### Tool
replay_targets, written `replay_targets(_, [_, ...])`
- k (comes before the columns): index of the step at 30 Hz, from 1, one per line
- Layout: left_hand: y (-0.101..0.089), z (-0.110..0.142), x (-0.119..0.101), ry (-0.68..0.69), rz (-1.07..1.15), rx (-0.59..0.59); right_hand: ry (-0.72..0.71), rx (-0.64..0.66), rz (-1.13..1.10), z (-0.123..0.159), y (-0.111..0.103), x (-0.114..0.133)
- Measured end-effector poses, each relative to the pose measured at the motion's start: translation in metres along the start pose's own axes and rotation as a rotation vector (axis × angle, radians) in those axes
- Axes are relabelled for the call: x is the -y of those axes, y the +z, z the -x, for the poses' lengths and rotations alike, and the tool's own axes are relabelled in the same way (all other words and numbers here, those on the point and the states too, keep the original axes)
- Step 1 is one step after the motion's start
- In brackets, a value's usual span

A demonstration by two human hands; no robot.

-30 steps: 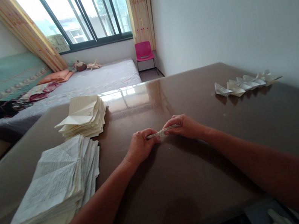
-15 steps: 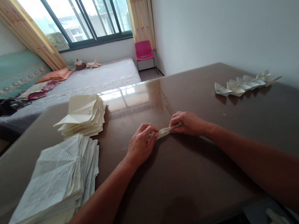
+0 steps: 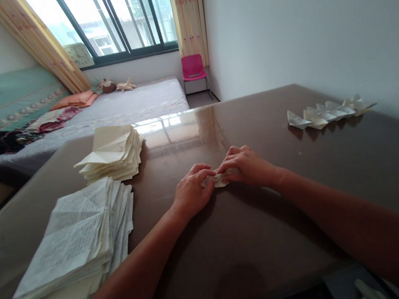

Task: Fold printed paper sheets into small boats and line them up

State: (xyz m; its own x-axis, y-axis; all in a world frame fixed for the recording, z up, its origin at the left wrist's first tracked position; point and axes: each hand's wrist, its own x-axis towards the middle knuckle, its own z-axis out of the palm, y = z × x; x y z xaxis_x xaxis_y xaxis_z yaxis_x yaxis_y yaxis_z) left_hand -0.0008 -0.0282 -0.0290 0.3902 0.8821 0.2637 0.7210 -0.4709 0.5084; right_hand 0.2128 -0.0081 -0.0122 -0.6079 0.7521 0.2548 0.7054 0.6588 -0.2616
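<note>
A small folded piece of printed paper (image 3: 220, 180) lies low over the middle of the dark brown table (image 3: 238, 245). My left hand (image 3: 192, 190) pinches its left end, fingers closed. My right hand (image 3: 248, 165) covers and grips its right end, fingers curled over it. The two hands are nearly touching, and most of the paper is hidden between them.
A stack of printed sheets (image 3: 73, 244) lies at the near left. Behind it sits a pile of folded cream sheets (image 3: 114, 152). A row of several folded paper pieces (image 3: 327, 113) lines the right side by the wall. A bed (image 3: 116, 107) and pink chair (image 3: 192, 69) stand beyond the table.
My hands have come closer together. The paper strip, stretched out long between them before, is now pushed up into a short bunch, mostly covered by my right hand.
</note>
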Motion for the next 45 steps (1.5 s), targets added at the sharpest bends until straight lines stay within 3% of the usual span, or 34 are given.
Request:
replay_targets(12, [0.008,-0.001,-0.008,-0.074,-0.141,-0.024,0.051,0.046,0.066,-0.006,0.013,0.009])
replay_targets(18, [0.006,0.001,-0.008,-0.046,-0.139,-0.016,-0.048,0.069,-0.261,0.0,-0.006,-0.014])
replay_targets(23, [0.004,0.002,-0.009,-0.054,-0.097,-0.025,0.012,0.155,-0.517,0.004,-0.016,-0.031])
replay_targets(31, [0.003,0.001,0.004,-0.089,0.09,-0.163,0.066,0.067,-0.503,0.0,-0.004,-0.042])
replay_targets(33, [0.005,-0.001,0.009,-0.093,0.108,-0.213,0.124,-0.022,-0.433,-0.003,-0.012,-0.046])
replay_targets(37, [0.008,-0.006,0.017,-0.08,0.083,-0.178,0.362,-0.161,-0.113,0.001,-0.039,-0.066])
replay_targets(42, [0.01,-0.008,0.02,-0.102,0.004,-0.138,0.739,-0.14,0.323,0.046,-0.061,-0.107])
replay_targets(45, [0.011,-0.008,0.02,-0.105,-0.032,-0.123,0.837,-0.165,0.37,0.073,-0.062,-0.126])
